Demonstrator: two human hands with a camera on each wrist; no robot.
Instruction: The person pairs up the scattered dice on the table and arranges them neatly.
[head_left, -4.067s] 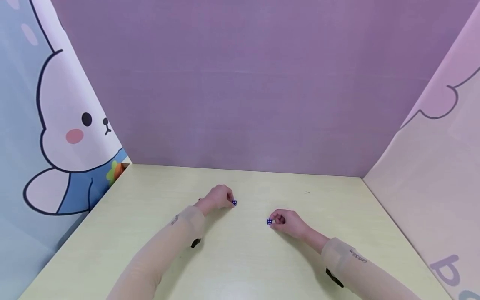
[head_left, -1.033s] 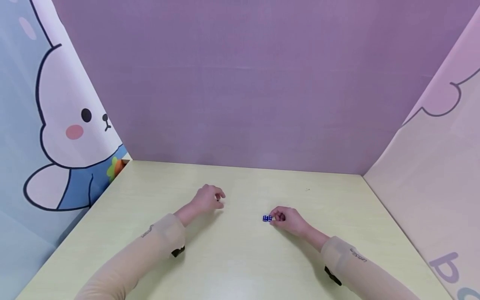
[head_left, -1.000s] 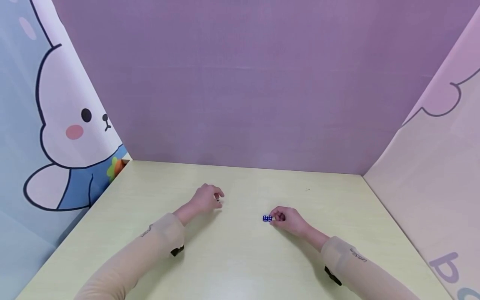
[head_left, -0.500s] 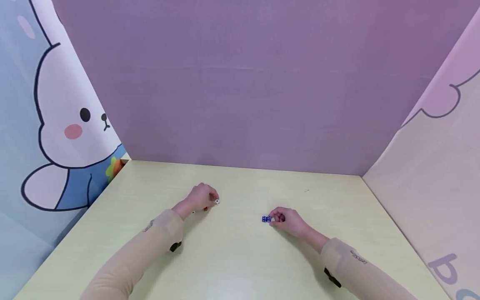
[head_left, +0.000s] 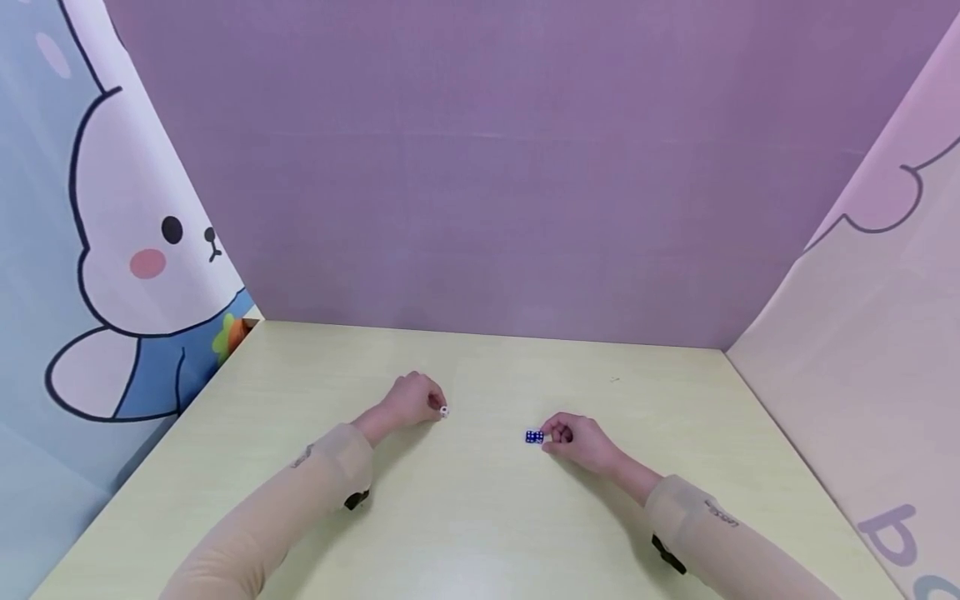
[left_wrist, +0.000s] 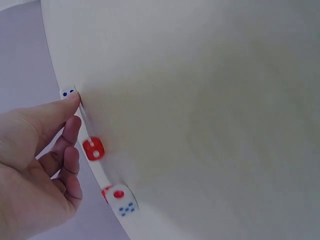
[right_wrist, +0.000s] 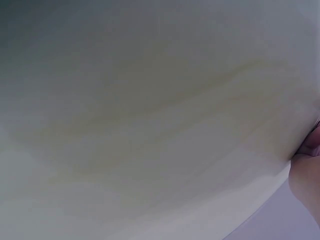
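My left hand (head_left: 414, 400) pinches a white die (head_left: 444, 412) between thumb and finger, left of the middle of the table (head_left: 465, 517). The left wrist view shows that die's blue pips (left_wrist: 68, 93) at the fingertips. Below the curled fingers there, a red die (left_wrist: 93, 149) lies on the table, then another white die (left_wrist: 121, 200) partly covering a second red one (left_wrist: 104, 193). Two blue dice (head_left: 534, 437) stand side by side at the fingertips of my right hand (head_left: 581, 442), whose thumb and finger pinch the nearer one. Only an edge of that hand shows in the right wrist view.
A purple panel (head_left: 480, 183) rises along the table's back edge. A rabbit-print sheet (head_left: 135, 250) hangs on the left, a pale printed one (head_left: 870, 350) on the right. A small dark mark (head_left: 615, 380) is on the table at the back right.
The blue die earlier in my left hand now stands beside the one at my right hand. My left hand went back left, took a white die and has moved slightly right with it.
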